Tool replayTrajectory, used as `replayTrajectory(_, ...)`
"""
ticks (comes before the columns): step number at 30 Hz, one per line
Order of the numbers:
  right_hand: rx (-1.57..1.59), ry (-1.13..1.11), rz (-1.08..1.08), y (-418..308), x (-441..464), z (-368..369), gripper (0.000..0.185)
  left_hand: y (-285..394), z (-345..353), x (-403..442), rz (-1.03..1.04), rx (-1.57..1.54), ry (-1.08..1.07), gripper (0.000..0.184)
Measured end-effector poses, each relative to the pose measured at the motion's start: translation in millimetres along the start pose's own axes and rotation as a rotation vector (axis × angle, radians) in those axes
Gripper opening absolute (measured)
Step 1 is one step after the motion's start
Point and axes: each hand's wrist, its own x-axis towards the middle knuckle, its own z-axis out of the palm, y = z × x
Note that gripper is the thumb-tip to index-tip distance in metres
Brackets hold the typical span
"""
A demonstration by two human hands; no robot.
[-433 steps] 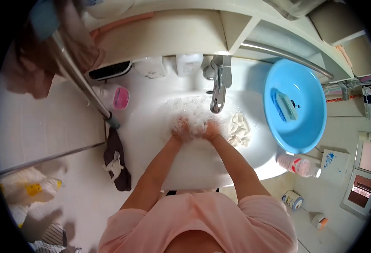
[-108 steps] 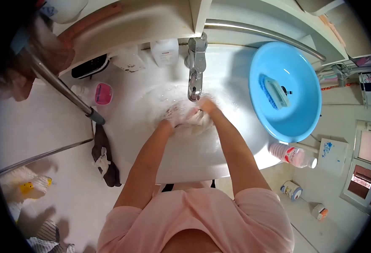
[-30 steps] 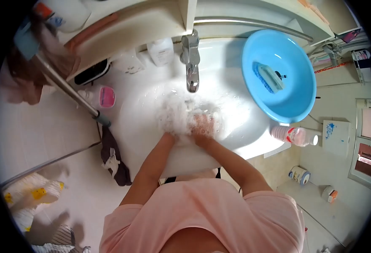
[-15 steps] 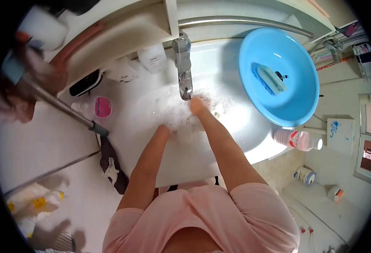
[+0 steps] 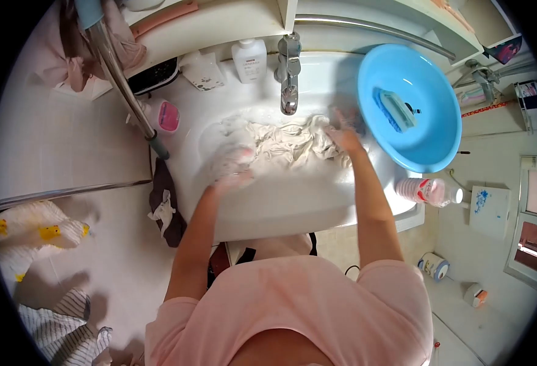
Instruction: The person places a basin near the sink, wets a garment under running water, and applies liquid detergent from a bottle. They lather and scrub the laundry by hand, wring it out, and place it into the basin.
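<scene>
Wet, cream-coloured cloth (image 5: 296, 143) lies bunched and stretched sideways in the white washbasin (image 5: 268, 207), with suds around it. At the cloth's left end is my left hand (image 5: 235, 168), coated in foam and a little blurred, its thumb and fingers apart. My right hand (image 5: 345, 135) is at the right end of the cloth, fingers spread and nothing gripped in them. Above the cloth hangs the chrome faucet (image 5: 289, 76). Foam hides the lower part of the cloth and some of my left fingers.
A blue plastic tub (image 5: 442, 146) holding a scrub brush (image 5: 396, 110) rests on the basin's right side. Near it lies a clear bottle (image 5: 424, 191). A white bottle (image 5: 250, 61) stands behind the basin, and a metal pole (image 5: 122, 79) slants at left.
My hands have moved apart, left hand leftward and right hand rightward. The cloth, earlier mostly hidden by suds, now shows spread between them. The camera view has shifted.
</scene>
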Motion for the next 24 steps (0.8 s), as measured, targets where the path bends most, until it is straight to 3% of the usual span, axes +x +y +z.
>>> replayTrajectory(1,0.225,-0.318,0.142,4,13,22,0.075,15,9,8,0.045,0.121,-0.093,0.054)
replayTrajectory(3,0.374,-0.717,0.219,-37,7,28,0.082,62,21,13,0.008,0.402,-0.093,0.058)
replayTrajectory(4,0.292,-0.788,0.145,-87,-12,18,0.087,74,32,18,-0.035,0.390,-0.119,0.056)
replayTrajectory(6,-0.123,-0.195,0.020,-127,-68,50,0.085,79,62,23,-0.123,0.362,-0.184,0.052)
replayTrajectory(8,-0.240,-0.298,0.161,-140,-93,59,0.081,58,81,31,-0.133,0.341,-0.221,0.050)
replayTrajectory(12,-0.404,-0.411,0.154,-120,-67,78,0.071,7,116,63,-0.069,0.352,-0.211,0.046)
replayTrajectory(14,-0.437,-0.437,0.159,-111,-36,79,0.060,-21,135,73,0.042,0.364,-0.012,0.044)
replayTrajectory(15,-0.396,-0.445,0.168,-105,-19,83,0.056,-26,132,74,0.165,0.356,0.214,0.043)
replayTrajectory(16,-0.354,-0.452,0.177,-99,-3,86,0.053,-27,132,83,0.046,0.398,-0.097,0.042)
replayTrajectory(18,-0.167,-0.438,0.224,-76,31,104,0.050,3,92,103,-0.035,0.452,-0.495,0.040)
replayTrajectory(21,-0.457,-0.729,0.076,-73,35,99,0.040,49,31,120,0.050,0.522,-0.691,0.038)
replayTrajectory(24,0.167,-0.324,-0.121,-67,44,72,0.033,37,29,114,-0.049,-0.001,-0.108,0.042)
